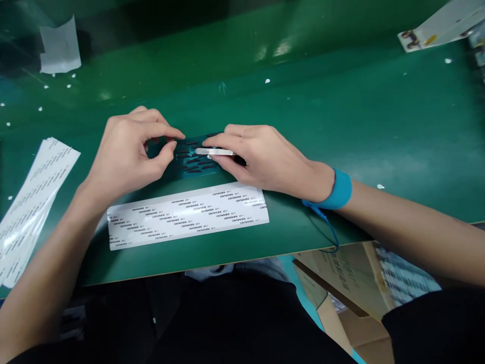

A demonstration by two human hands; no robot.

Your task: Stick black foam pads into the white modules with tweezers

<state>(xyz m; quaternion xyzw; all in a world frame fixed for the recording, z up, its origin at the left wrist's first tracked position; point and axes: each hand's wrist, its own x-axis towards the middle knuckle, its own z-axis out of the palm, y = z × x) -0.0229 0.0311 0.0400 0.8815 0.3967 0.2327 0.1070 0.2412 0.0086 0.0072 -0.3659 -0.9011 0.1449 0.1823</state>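
A clear sheet with several small black strips (195, 161) lies on the green table (359, 131) between my hands. My left hand (127, 151) pinches thumb and forefinger at the sheet's left edge. My right hand (261, 156) holds silver tweezers (214, 151) whose tip rests over the black strips. A blue wrist strap (338, 189) with a cord circles my right wrist. Just in front of both hands lies a white printed backing strip (187, 215).
A stack of similar white printed strips (30, 202) lies at the left edge. A white paper piece (60, 46) sits far left at the back, and a white card (439, 25) at the back right. Cardboard boxes (352, 288) stand below the table's front edge.
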